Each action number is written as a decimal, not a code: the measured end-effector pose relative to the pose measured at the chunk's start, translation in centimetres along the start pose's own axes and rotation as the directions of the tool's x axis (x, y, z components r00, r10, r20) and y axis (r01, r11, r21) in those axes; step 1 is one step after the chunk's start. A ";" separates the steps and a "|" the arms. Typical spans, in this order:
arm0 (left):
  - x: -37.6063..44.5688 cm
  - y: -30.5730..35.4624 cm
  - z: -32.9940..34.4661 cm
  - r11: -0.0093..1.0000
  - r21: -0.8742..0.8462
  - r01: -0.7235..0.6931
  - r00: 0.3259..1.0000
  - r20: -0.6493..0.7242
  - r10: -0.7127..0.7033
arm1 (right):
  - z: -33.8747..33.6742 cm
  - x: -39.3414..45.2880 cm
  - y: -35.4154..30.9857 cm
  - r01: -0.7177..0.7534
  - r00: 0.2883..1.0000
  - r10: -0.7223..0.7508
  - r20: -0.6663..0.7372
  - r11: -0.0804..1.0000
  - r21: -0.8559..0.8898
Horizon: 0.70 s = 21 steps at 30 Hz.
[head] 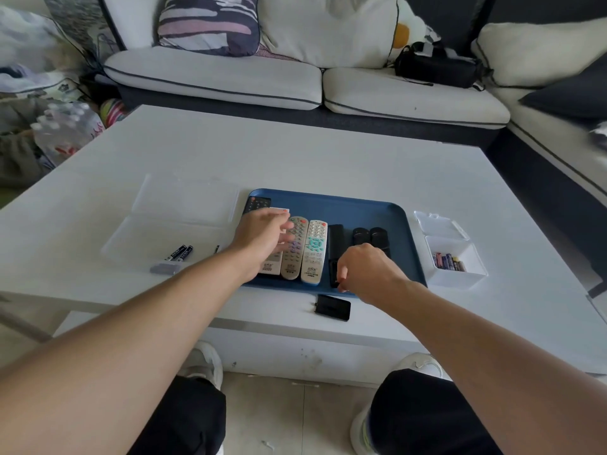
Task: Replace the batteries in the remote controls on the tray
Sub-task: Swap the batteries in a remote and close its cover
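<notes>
Remotes: I see a row lying lengthwise on the blue tray [361, 205]: a white remote [272, 265] mostly under my left hand, a grey remote [294, 254], a white remote with teal keys [314, 252], then a black remote [335, 244] and two more dark remotes [370, 237] to the right. A small black remote [257, 203] sits at the tray's far left corner.

Left hand [262, 239]: fingers extended and slightly spread, released, reaching over the white and grey remotes; I cannot tell whether the fingertips touch them.

Right hand [364, 274]: fingers curled downward at the near end of the black remote, at the tray's front edge; I cannot tell whether it grasps the remote or anything else.

Battery cover [332, 307]: black, flat on the table just in front of the tray, near the right hand.

Loose batteries [179, 252]: two dark cells on the clear lid [157, 238] left of the tray, with a grey cover [165, 268] beside them.

Battery box [455, 264]: white, open, right of the tray, holding several batteries [448, 261].

Table [295, 152]: white, bearing everything above; a sofa [295, 83] stands behind it.
</notes>
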<state>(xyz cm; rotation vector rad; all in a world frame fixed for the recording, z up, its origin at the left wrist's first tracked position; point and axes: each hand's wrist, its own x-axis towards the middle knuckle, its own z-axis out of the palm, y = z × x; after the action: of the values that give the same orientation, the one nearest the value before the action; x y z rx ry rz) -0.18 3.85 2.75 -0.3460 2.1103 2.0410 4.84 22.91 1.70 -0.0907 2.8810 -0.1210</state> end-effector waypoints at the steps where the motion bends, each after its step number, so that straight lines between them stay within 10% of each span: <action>1: 0.0 0.1 -0.5 0.999 0.018 -0.039 0.999 -0.026 0.040 | 0.1 0.2 -0.1 -0.010 1.000 0.010 0.004 1.000 -0.013; 9: 1.1 0.6 -6.8 0.939 0.234 -0.253 0.912 -0.266 0.313 | -1.3 1.6 -0.2 -0.027 1.000 0.028 0.013 0.996 -0.081; 17: 2.0 -2.4 -15.8 0.622 0.774 -0.121 0.789 -0.305 0.533 | -2.7 1.9 -8.7 0.279 0.943 -0.265 -0.204 0.959 0.044; 21: 2.4 -3.1 -18.7 0.737 0.669 0.096 0.750 -0.536 0.388 | -1.3 3.5 -12.6 0.453 0.867 -0.428 -0.256 0.890 0.047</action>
<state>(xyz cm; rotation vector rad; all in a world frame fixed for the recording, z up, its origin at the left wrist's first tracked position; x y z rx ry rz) -1.04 -15.03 -0.22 -0.8718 3.2069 1.1146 1.74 10.24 3.23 -0.7696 3.0268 -0.3948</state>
